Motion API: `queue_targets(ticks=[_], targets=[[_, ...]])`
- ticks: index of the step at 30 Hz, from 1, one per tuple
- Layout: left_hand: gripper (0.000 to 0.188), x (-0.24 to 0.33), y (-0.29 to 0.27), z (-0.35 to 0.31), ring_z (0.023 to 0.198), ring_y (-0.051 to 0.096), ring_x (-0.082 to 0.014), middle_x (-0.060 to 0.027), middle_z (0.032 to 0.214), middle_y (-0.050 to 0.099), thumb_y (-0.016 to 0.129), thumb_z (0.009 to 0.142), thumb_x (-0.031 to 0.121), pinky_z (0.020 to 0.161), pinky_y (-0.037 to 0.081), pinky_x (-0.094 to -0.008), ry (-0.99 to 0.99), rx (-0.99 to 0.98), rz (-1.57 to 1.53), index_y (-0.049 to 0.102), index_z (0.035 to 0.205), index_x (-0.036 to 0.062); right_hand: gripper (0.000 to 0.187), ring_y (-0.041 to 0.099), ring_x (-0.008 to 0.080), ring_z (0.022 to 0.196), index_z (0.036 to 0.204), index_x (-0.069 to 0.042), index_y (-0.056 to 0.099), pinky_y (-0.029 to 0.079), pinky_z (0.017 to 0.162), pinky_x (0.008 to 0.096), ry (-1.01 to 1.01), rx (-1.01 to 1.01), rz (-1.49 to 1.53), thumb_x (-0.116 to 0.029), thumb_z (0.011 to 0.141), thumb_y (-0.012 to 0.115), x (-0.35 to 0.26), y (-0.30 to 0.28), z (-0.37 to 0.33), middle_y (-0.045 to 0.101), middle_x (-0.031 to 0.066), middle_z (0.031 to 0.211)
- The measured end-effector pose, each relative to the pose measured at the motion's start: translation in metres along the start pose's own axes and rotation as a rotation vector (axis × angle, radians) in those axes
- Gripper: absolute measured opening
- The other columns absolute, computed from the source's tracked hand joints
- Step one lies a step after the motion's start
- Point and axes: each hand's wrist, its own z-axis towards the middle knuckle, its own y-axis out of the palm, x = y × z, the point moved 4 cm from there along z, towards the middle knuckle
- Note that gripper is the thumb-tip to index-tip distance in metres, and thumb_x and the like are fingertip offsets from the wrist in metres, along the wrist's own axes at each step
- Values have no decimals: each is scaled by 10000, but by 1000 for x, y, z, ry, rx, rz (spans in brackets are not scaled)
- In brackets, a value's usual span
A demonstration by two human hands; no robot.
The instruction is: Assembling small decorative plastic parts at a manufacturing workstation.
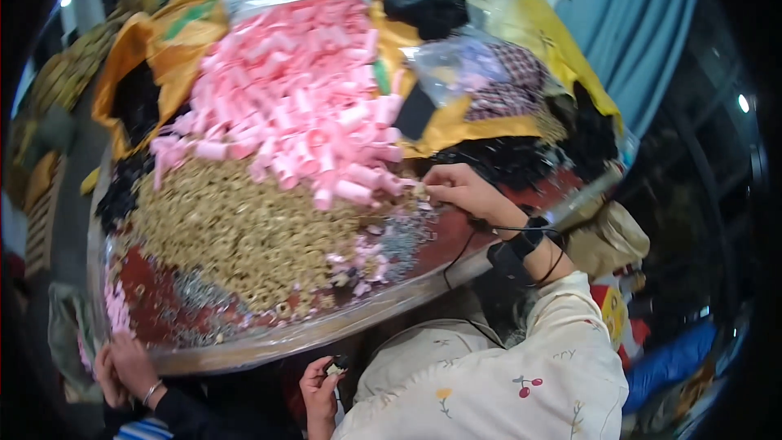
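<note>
Red-brown tabletop (pixel 147 285) with a raised rim under glossy clear wrap; blue curtain (pixel 635 41) in vertical folds, far right.

Left hand (pixel 319 391): held low, just off the near edge, fingers curled, thumb and forefinger closed on a small black-and-cream piece (pixel 336 366). Right hand (pixel 463 190): reaching over the tabletop from the right, fingers bent, thumb and forefinger nearly together beside the pink pile; cannot tell whether anything is between the tips. Right wrist: black band (pixel 521 246), thin dark cable looping around it. Forearm angled up from the near right in a loose cream sleeve (pixel 570 318) with cherry and flower prints.

Near the right fingertips: small grey parts (pixel 403 240), metallic-looking. Farther: short pink tubes (pixel 326 147), smooth, hollow, heaped. Left: tan rings (pixel 236 228), mounded.

Far side: orange sack (pixel 183 65) at left, slick and creased; black pieces (pixel 497 160) at right, shape unclear. Near left corner: another person's hands (pixel 130 367), close together.
</note>
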Motion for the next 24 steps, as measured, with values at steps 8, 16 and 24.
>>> queue_targets(ticks=[8, 16, 24], targets=[[325, -19, 63, 20, 769, 595, -167, -102, 883, 597, 605, 711, 57, 706, 490, -272, -92, -160, 97, 506, 1014, -4, 116, 492, 66, 623, 748, 0, 574, 412, 557, 237, 106, 591, -307, -115, 755, 573, 143, -179, -157, 538, -12, 624], [309, -22, 94, 22, 774, 604, -195, -118, 877, 590, 555, 732, -4, 687, 511, -286, -150, -112, 126, 491, 1034, -12, 118, 521, 104, 604, 716, -2, 589, 407, 551, 259, 38, 784, -576, -118, 734, 584, 215, -252, -171, 574, 35, 635], [300, -3, 125, 36, 829, 598, -233, -110, 938, 570, 532, 747, -32, 730, 508, -313, -159, -92, 109, 461, 1035, 12, 212, 549, 235, 502, 639, -1, 593, 404, 488, 341, 250, 725, -837, -202, 698, 621, 266, -271, -181, 558, 145, 563]])
